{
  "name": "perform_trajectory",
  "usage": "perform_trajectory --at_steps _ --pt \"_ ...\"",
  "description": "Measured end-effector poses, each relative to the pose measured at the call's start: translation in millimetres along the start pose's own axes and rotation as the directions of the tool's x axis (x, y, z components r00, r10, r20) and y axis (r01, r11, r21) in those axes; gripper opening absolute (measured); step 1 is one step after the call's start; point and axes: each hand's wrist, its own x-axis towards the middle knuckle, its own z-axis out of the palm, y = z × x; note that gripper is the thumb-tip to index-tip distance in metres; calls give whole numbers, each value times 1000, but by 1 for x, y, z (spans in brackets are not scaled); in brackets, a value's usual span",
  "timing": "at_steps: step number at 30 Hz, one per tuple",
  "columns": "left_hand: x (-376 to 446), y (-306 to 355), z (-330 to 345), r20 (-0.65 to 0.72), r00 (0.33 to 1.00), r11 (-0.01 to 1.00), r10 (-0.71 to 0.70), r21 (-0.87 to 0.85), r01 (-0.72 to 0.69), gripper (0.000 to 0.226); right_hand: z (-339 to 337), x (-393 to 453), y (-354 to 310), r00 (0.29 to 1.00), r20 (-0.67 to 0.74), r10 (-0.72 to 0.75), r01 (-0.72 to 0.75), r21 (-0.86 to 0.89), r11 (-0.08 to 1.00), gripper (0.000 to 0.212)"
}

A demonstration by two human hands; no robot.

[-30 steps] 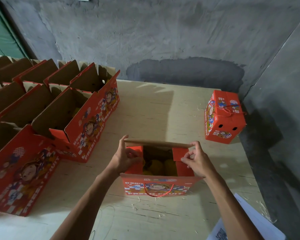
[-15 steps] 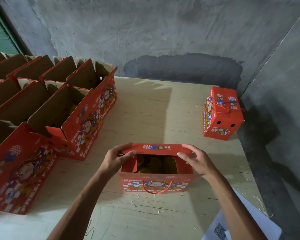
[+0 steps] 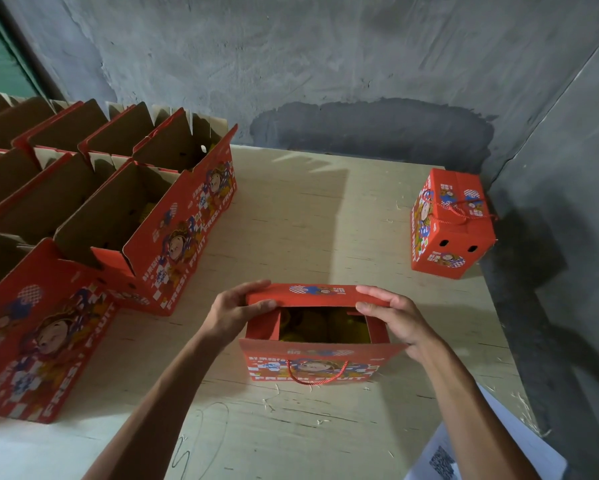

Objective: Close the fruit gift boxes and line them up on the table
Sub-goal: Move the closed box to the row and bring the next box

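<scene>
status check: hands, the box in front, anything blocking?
Left hand and right hand both grip the far flap. Box in front half open, yellow fruit showing. One closed box far right; nothing blocking.

**Legible Markings**

The gift box (image 3: 313,367) between the two hands carries "FRESH FRUIT" in white capitals along the lower edge of its near face. The open box (image 3: 184,237) beyond the left hand (image 3: 234,315) shows the same wording along its side. The paper sheet (image 3: 443,462) below the right forearm bears a QR code. Smaller print on the boxes is illegible.
</scene>
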Motion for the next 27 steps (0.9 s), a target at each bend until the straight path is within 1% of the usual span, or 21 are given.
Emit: perform_trajectory --at_steps 4,6,9,12,15,17,19,22,23,25,26,27 --pt "1 -7 3 -5 999 998 53 13 -53 48 -2 5 -2 1000 20 23 -23 -12 1000 41" --pt "3 -10 2 -14 996 992 91 88 -90 46 -2 7 -2 999 19 35 -35 -26 999 42" --pt "6 -13 2 -36 987 956 159 253 -145 43 -3 9 -5 997 26 67 -66 -17 998 42" --pt "8 -13 3 -54 970 913 236 353 -203 37 -4 11 -11 994 37 103 -102 -14 995 43" --pt "10 -10 5 -75 952 876 295 419 -239 27 -2 17 -12 995 11 102 -101 -56 993 41" --pt "10 -10 7 -89 952 879 294 416 -233 24 -2 20 -12 997 -20 74 -76 -106 991 39" --pt "9 -12 10 -99 955 897 278 383 -221 29 -4 21 -13 999 -33 28 -33 -141 990 36" --pt "9 -16 10 -153 952 915 266 351 -199 46 -2 20 -10 997 -51 -66 55 -193 980 32" --pt "10 -17 8 -185 947 909 261 377 -177 57 -1 19 -9 992 -66 -104 87 -222 971 31" --pt "13 -21 4 -234 936 863 263 491 -120 82 0 17 -9 984 -93 -150 119 -278 953 30" --pt "14 -22 2 -239 930 830 280 547 -109 87 0 17 -11 983 -96 -157 121 -307 944 31" --pt "14 -24 0 -220 921 795 321 592 -136 86 -1 16 -11 981 -107 -162 115 -353 929 35"
